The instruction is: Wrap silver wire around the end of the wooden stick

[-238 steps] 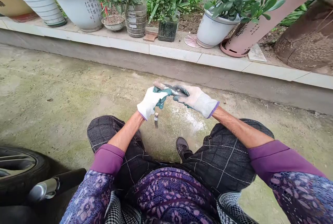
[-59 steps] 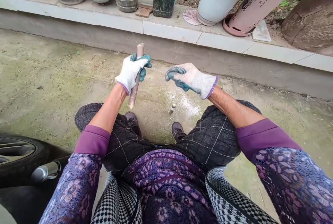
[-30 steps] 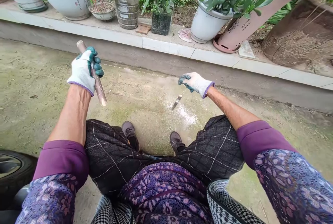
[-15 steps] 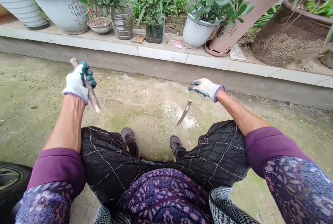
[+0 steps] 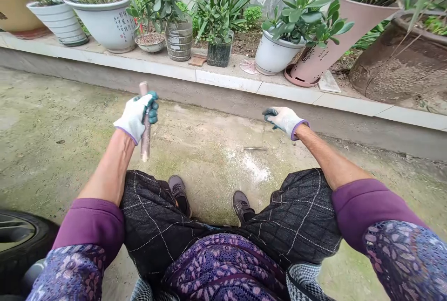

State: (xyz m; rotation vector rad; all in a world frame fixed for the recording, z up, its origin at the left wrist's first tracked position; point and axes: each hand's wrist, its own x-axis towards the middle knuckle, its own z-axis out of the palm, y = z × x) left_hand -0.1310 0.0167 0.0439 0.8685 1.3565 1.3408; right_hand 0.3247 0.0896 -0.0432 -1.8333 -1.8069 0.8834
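Observation:
My left hand (image 5: 138,114), in a white glove with green-coated fingers, is closed around a short wooden stick (image 5: 145,145). The stick is nearly upright, its pale cut end pointing down toward my left knee. My right hand (image 5: 281,119), gloved the same way, hangs open over the ground with its fingers loosely curved and nothing seen in them. Below it a shorter piece of stick (image 5: 254,148) is seen level, by a patch of pale sawdust (image 5: 256,168); whether it touches the ground I cannot tell.
A tiled ledge (image 5: 226,79) crosses in front with several potted plants, among them a white pot (image 5: 275,54) and a tilted pink planter (image 5: 328,40). My shoes (image 5: 240,203) stand on the concrete floor. A wheel (image 5: 24,236) is at the lower left.
My left hand has swung rightward and its stick has turned more upright. The piece below my right hand has gone from steeply slanted to level. The view has shifted slightly left.

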